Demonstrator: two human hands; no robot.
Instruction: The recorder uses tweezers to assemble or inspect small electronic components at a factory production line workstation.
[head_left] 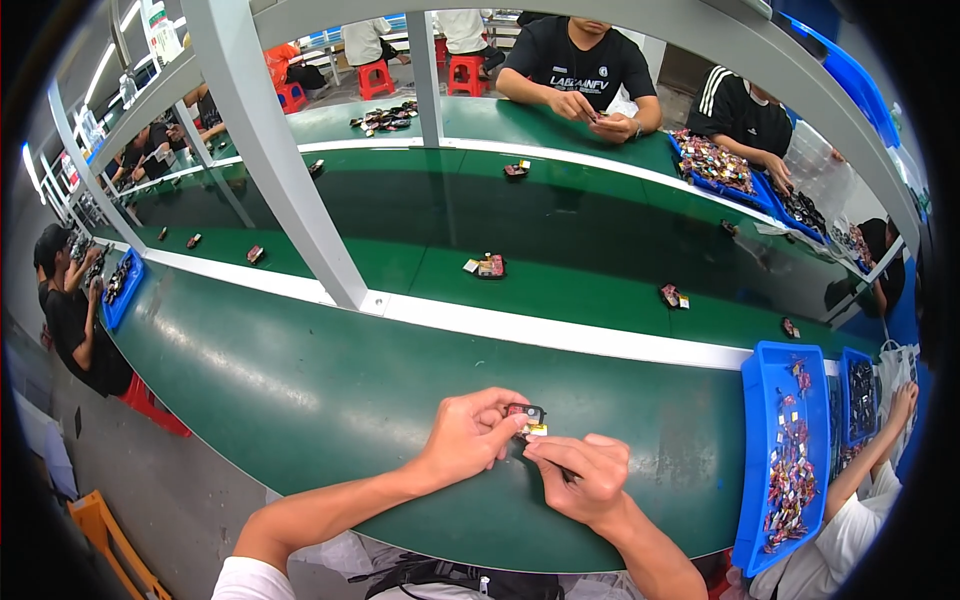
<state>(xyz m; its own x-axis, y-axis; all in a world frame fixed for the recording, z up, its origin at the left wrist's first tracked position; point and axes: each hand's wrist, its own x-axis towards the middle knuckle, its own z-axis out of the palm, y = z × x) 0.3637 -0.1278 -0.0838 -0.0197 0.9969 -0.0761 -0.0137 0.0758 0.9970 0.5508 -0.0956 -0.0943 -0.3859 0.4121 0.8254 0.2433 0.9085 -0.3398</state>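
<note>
A small black-framed electronic part (pixel 535 411) with a reddish inside and a yellow-and-white piece is held above the green table (pixel 400 365). My left hand (pixel 468 436) grips it between thumb and fingers, which cover its left side. Just below the yellow-and-white piece, the thumb and fingertips of my right hand (pixel 585 478) are pinched together. Whatever lies between those right fingertips is too small to make out. Both forearms come in from the lower edge.
A blue tray (pixel 752 450) of small red-and-white circuit pieces (pixel 790 490) stands at my right, beside another person's arm (pixel 870 465). Beyond a white rail (pixel 560 340), a green conveyor carries scattered parts (pixel 488 266). A grey post (pixel 290 160) rises left. Co-workers sit across and along the line.
</note>
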